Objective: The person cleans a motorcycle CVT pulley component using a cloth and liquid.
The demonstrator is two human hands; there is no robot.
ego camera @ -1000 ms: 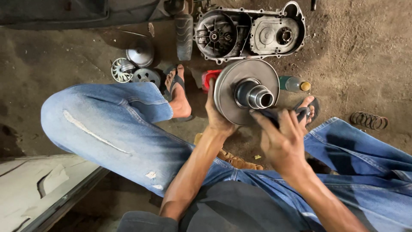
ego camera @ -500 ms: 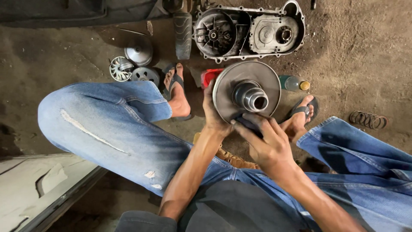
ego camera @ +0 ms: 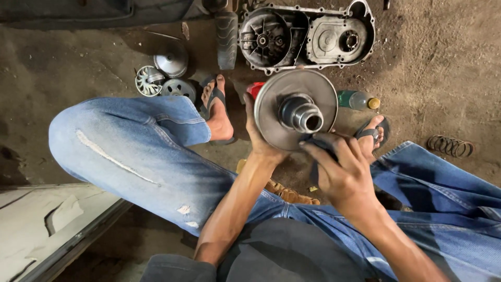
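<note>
Two hands are on one part: my left hand grips the rim of a round metal pulley disc from behind, fingers clamped on its edge, holding it tilted above the dirt floor between my knees. My right hand is closed on a dark rag pressed against the disc's lower face, just beside the steel hub sleeve that sticks out of the centre. Beyond the disc lies an open engine transmission cover, with a tyre at its left end. A green bottle lies just right of the disc. Three small round metal parts sit near my left sandalled foot, and a coil spring lies well off to the right
</note>
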